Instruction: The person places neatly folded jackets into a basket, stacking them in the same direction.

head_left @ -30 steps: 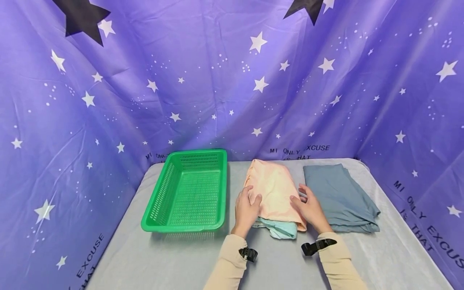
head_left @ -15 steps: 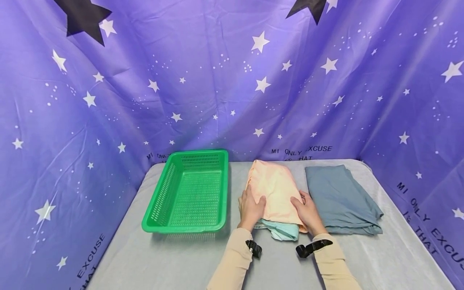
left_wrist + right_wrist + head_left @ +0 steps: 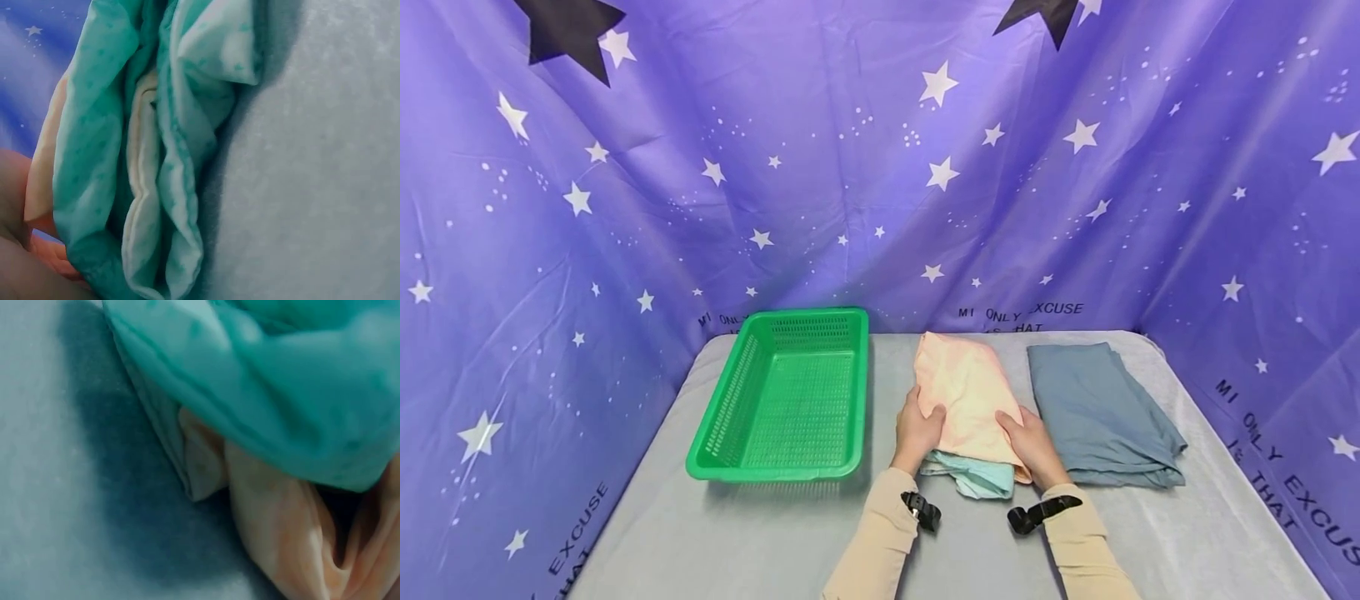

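Observation:
A folded peach cloth [image 3: 966, 392] lies in the middle of the table, with a mint-green layer [image 3: 981, 477] showing from under its near edge. My left hand [image 3: 917, 427] grips the bundle's left side, thumb on top and fingers hidden along the edge. On the opposite side, my right hand [image 3: 1030, 442] holds it the same way. Up close in the left wrist view, the mint fabric [image 3: 87, 156] has small printed marks and hangs in loose folds beside the hand. Mint folds [image 3: 281, 394] overlap peach folds [image 3: 269, 519] in the right wrist view.
Left of the bundle stands a green plastic basket [image 3: 861, 400] with nothing in it. A folded blue-grey cloth [image 3: 1097, 417] lies to the right, close to my right hand. Purple starry fabric [image 3: 850, 167] hangs around the grey-covered table [image 3: 760, 542].
Both hands have moved inward from beside the peach cloth, and their thumbs have come down on top as the fingers took hold of its sides. The basket and blue-grey cloth have stayed put.

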The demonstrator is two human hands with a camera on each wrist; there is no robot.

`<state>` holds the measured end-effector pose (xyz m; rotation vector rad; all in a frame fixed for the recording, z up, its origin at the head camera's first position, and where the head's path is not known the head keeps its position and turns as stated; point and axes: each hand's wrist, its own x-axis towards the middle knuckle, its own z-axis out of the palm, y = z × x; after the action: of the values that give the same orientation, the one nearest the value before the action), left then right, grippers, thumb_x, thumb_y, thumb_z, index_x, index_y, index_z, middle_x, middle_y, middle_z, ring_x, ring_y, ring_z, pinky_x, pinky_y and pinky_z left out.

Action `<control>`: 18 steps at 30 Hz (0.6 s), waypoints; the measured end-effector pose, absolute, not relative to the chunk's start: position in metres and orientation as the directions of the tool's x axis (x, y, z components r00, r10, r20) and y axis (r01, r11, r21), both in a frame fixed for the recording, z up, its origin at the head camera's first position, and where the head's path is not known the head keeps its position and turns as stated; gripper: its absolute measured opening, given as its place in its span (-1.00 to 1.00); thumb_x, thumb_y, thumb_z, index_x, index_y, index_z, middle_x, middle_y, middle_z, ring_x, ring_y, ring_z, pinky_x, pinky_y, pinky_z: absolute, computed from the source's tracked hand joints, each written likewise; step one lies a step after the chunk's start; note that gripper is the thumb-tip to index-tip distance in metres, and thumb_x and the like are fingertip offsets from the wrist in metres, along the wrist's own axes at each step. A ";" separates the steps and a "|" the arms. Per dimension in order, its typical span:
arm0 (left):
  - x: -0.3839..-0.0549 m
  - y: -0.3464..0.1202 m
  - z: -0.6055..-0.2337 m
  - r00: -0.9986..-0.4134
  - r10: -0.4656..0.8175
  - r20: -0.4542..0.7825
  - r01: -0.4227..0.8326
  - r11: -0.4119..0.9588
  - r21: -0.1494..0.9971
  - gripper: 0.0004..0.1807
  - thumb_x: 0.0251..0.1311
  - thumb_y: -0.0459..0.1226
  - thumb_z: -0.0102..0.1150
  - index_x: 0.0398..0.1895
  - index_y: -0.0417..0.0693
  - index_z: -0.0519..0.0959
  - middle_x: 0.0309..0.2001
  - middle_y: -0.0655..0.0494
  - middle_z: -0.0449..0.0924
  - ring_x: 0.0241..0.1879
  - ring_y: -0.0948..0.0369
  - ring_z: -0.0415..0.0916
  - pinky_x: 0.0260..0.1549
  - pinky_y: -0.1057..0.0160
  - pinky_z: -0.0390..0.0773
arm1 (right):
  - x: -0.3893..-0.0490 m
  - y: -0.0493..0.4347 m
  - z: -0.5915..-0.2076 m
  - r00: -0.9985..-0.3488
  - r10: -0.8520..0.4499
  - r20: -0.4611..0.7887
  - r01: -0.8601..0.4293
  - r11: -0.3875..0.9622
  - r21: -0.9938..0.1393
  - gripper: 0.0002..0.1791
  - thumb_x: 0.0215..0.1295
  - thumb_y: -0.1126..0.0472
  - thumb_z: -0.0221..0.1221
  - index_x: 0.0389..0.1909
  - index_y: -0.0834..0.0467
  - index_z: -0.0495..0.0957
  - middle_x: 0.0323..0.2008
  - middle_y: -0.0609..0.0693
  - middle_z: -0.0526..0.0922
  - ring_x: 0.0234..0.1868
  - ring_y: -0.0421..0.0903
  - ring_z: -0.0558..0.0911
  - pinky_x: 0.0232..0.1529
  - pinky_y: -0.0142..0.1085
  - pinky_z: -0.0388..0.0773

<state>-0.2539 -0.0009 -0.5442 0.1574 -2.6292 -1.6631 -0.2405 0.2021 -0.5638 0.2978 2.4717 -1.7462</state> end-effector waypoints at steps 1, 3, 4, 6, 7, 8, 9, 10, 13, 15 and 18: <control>-0.255 -0.002 -0.544 -0.995 -0.096 -0.033 -0.071 0.418 0.906 -0.30 0.42 -0.14 0.14 0.56 -0.13 0.23 0.41 -0.28 0.41 0.40 -0.27 0.35 0.32 -0.23 0.42 | -0.241 0.202 -0.564 -0.976 0.097 -0.194 0.215 0.310 -0.926 -0.32 0.60 -0.03 0.00 0.51 0.33 0.20 0.39 0.34 0.42 0.36 0.20 0.45 0.41 0.07 0.34; -0.256 -0.002 -0.542 -0.995 -0.086 -0.053 -0.083 0.400 0.913 -0.31 0.43 -0.13 0.12 0.55 -0.13 0.25 0.40 -0.29 0.42 0.39 -0.25 0.38 0.31 -0.21 0.44 | -0.241 0.202 -0.563 -0.978 0.090 -0.188 0.206 0.303 -0.930 -0.30 0.60 -0.04 0.01 0.53 0.32 0.17 0.42 0.34 0.39 0.39 0.22 0.43 0.43 0.09 0.33; -0.256 -0.003 -0.541 -0.995 -0.081 -0.065 -0.092 0.392 0.915 -0.32 0.44 -0.12 0.10 0.55 -0.13 0.25 0.41 -0.29 0.42 0.39 -0.24 0.38 0.31 -0.20 0.44 | -0.241 0.202 -0.563 -0.979 0.087 -0.186 0.204 0.304 -0.930 -0.29 0.60 -0.05 0.01 0.54 0.32 0.16 0.42 0.34 0.38 0.40 0.22 0.42 0.43 0.10 0.32; -0.256 -0.003 -0.540 -0.994 -0.074 -0.077 -0.099 0.385 0.918 -0.34 0.45 -0.13 0.09 0.54 -0.16 0.27 0.40 -0.29 0.42 0.39 -0.23 0.38 0.31 -0.20 0.45 | -0.241 0.202 -0.562 -0.980 0.082 -0.183 0.200 0.310 -0.930 -0.27 0.59 -0.07 0.01 0.54 0.32 0.16 0.43 0.35 0.37 0.40 0.23 0.42 0.43 0.12 0.32; -0.256 -0.003 -0.540 -0.994 -0.069 -0.087 -0.107 0.376 0.921 -0.35 0.46 -0.13 0.08 0.54 -0.17 0.27 0.41 -0.29 0.41 0.41 -0.22 0.37 0.33 -0.19 0.44 | -0.241 0.202 -0.563 -0.980 0.081 -0.183 0.199 0.315 -0.928 -0.27 0.59 -0.07 0.02 0.54 0.32 0.16 0.43 0.34 0.37 0.41 0.23 0.41 0.43 0.12 0.32; -0.256 -0.003 -0.540 -0.993 -0.065 -0.099 -0.116 0.364 0.924 -0.35 0.47 -0.13 0.07 0.54 -0.18 0.26 0.42 -0.28 0.40 0.43 -0.20 0.35 0.35 -0.18 0.42 | -0.241 0.202 -0.563 -0.980 0.079 -0.181 0.197 0.319 -0.927 -0.27 0.59 -0.07 0.02 0.54 0.32 0.16 0.43 0.34 0.36 0.41 0.23 0.41 0.43 0.12 0.32; -0.256 -0.003 -0.541 -0.992 -0.060 -0.113 -0.127 0.353 0.927 -0.35 0.49 -0.14 0.06 0.54 -0.18 0.25 0.44 -0.27 0.38 0.45 -0.19 0.32 0.38 -0.16 0.40 | -0.241 0.202 -0.563 -0.980 0.078 -0.182 0.198 0.321 -0.926 -0.27 0.59 -0.08 0.03 0.54 0.32 0.17 0.43 0.34 0.37 0.40 0.23 0.42 0.42 0.11 0.33; -0.257 -0.003 -0.541 -0.991 -0.054 -0.122 -0.133 0.338 0.932 -0.36 0.50 -0.14 0.05 0.55 -0.20 0.24 0.45 -0.27 0.36 0.46 -0.18 0.30 0.40 -0.15 0.37 | -0.241 0.203 -0.563 -0.981 0.076 -0.181 0.196 0.326 -0.925 -0.27 0.59 -0.07 0.03 0.53 0.32 0.17 0.43 0.35 0.37 0.40 0.23 0.42 0.42 0.11 0.33; -0.257 -0.004 -0.544 -0.988 -0.028 -0.152 -0.154 0.281 0.947 -0.35 0.53 -0.15 0.00 0.55 -0.27 0.21 0.49 -0.28 0.30 0.51 -0.18 0.21 0.45 -0.14 0.30 | -0.241 0.204 -0.564 -0.981 0.071 -0.179 0.192 0.343 -0.919 -0.26 0.59 -0.07 0.04 0.54 0.33 0.16 0.42 0.35 0.37 0.39 0.22 0.43 0.42 0.11 0.33; -0.257 -0.004 -0.546 -0.985 -0.004 -0.174 -0.170 0.237 0.956 -0.37 0.56 -0.14 -0.03 0.54 -0.30 0.21 0.49 -0.26 0.30 0.51 -0.17 0.21 0.46 -0.14 0.28 | -0.240 0.204 -0.564 -0.981 0.070 -0.179 0.192 0.355 -0.915 -0.25 0.58 -0.08 0.04 0.54 0.33 0.15 0.42 0.34 0.38 0.38 0.21 0.43 0.41 0.10 0.33; -0.257 -0.006 -0.550 -0.979 0.028 -0.201 -0.192 0.185 0.964 -0.39 0.57 -0.13 -0.06 0.53 -0.30 0.24 0.46 -0.23 0.37 0.49 -0.14 0.27 0.45 -0.13 0.30 | -0.239 0.205 -0.565 -0.982 0.063 -0.178 0.189 0.356 -0.915 -0.25 0.58 -0.08 0.04 0.54 0.32 0.15 0.41 0.33 0.38 0.38 0.20 0.44 0.41 0.09 0.33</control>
<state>-0.2573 -0.0057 -0.5498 0.1780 -2.5455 -2.1163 -0.2389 0.2046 -0.5649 0.2327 2.4929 -1.7055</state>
